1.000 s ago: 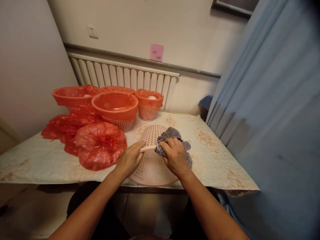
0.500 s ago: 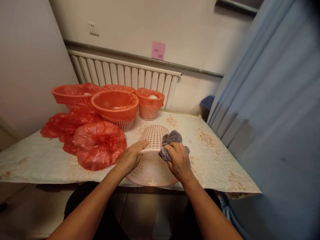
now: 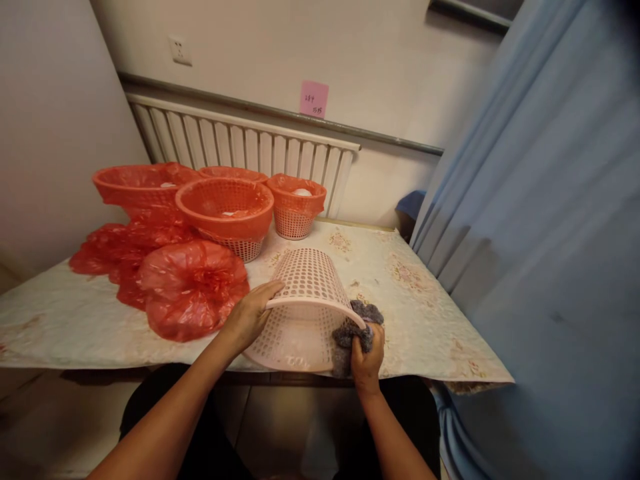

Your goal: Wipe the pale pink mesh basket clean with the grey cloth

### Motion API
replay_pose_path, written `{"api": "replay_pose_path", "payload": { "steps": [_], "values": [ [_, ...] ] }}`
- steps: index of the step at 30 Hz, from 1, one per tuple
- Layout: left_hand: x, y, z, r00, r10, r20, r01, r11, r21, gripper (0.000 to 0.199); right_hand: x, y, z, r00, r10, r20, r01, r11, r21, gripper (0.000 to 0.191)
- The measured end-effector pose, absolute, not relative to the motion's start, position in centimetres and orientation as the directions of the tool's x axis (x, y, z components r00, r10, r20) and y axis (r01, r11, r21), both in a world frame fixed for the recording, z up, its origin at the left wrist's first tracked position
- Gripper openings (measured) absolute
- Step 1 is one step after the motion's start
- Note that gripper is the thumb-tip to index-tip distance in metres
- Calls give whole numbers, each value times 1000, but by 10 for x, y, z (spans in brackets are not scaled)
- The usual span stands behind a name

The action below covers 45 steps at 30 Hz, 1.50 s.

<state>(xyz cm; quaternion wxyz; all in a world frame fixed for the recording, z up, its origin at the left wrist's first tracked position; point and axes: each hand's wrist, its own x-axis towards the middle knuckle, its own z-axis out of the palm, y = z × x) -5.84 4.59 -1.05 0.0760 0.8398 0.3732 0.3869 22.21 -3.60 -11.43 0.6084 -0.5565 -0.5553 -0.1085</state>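
Note:
A pale pink plastic basket (image 3: 313, 273) with a grid of holes lies on its side on the table, its wide mouth facing me. My left hand (image 3: 253, 313) grips the left part of its rim, thumb and fingers on either side of the edge. At the right side of the rim, my right hand (image 3: 369, 353) is closed on a dark grey cloth (image 3: 353, 335). The cloth is wrapped over the rim, with part inside the mouth and part outside. Some of my right fingers are hidden by the cloth.
Several baskets lined with red plastic bags, one a nearer basket (image 3: 225, 220), stand at the back left. Crumpled red plastic bags (image 3: 195, 287) lie in front of them. A floral tablecloth (image 3: 420, 320) covers the table. Behind is a radiator (image 3: 250, 143); a blue curtain (image 3: 520, 220) hangs right.
My right hand has moved with the cloth from the top of the rim down to its right side. The left hand still holds the rim. The view has shifted slightly.

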Motion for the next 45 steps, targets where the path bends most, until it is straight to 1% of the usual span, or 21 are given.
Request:
{"api": "replay_pose_path", "payload": {
  "steps": [4, 6, 7, 9, 12, 13, 15, 17, 19, 20, 22, 26, 30, 33, 36, 39, 42, 43, 45],
  "values": [
    [-70, 48, -17, 389, 707, 590, 553, -692, 464, 42, 214, -42, -150, 504, 520, 689, 671, 266, -692, 28],
    [-77, 50, -20, 346, 732, 587, 551, -665, 505, 41, 210, -44, -149, 506, 553, 662, 655, 252, -712, 30],
    [-81, 50, -21, 318, 747, 584, 552, -647, 527, 41, 208, -43, -142, 484, 564, 669, 663, 262, -701, 29],
    [-87, 50, -23, 260, 778, 572, 559, -605, 567, 39, 208, -41, -119, 422, 557, 715, 698, 304, -648, 25],
    [-90, 46, -25, 215, 811, 544, 588, -552, 591, 38, 211, -37, -70, 335, 481, 810, 769, 357, -530, 22],
    [-87, 44, -25, 211, 815, 539, 599, -544, 588, 38, 212, -36, -54, 283, 467, 838, 798, 370, -476, 23],
    [-79, 39, -24, 231, 803, 549, 606, -560, 565, 39, 213, -34, -24, 121, 487, 865, 851, 397, -343, 26],
    [-67, 34, -19, 267, 774, 575, 596, -601, 532, 41, 210, -34, -1, -49, 537, 842, 884, 415, -213, 30],
    [-55, 29, -11, 292, 739, 607, 592, -638, 492, 42, 205, -34, 14, -169, 585, 793, 896, 427, -124, 34],
    [-51, 27, -6, 303, 725, 618, 595, -651, 471, 43, 202, -34, 19, -203, 601, 773, 897, 431, -100, 35],
    [-44, 24, 2, 340, 706, 621, 601, -671, 434, 44, 198, -35, 22, -224, 613, 757, 894, 439, -92, 36],
    [-38, 18, 6, 417, 684, 598, 595, -703, 390, 45, 200, -36, 7, -148, 584, 798, 889, 431, -151, 34],
    [-38, 16, -3, 439, 655, 615, 579, -730, 364, 46, 214, -40, -22, -64, 534, 843, 873, 439, -212, 30],
    [-45, 17, -9, 404, 669, 623, 581, -715, 390, 46, 225, -43, -51, 52, 510, 859, 836, 448, -316, 28],
    [-52, 19, -13, 382, 691, 614, 579, -696, 424, 46, 231, -46, -88, 204, 501, 841, 788, 426, -445, 25],
    [-55, 18, -15, 378, 693, 614, 567, -698, 438, 47, 229, -51, -133, 416, 531, 738, 706, 322, -630, 26],
    [-57, 17, -17, 370, 693, 619, 567, -696, 441, 48, 221, -57, -172, 618, 545, 567, 568, 189, -801, 35],
    [-59, 18, -18, 365, 692, 623, 565, -696, 442, 48, 218, -59, -180, 655, 546, 521, 528, 162, -834, 38],
    [-63, 19, -20, 345, 698, 628, 562, -689, 457, 47, 214, -61, -185, 668, 574, 474, 490, 140, -860, 42]
  ]
}}
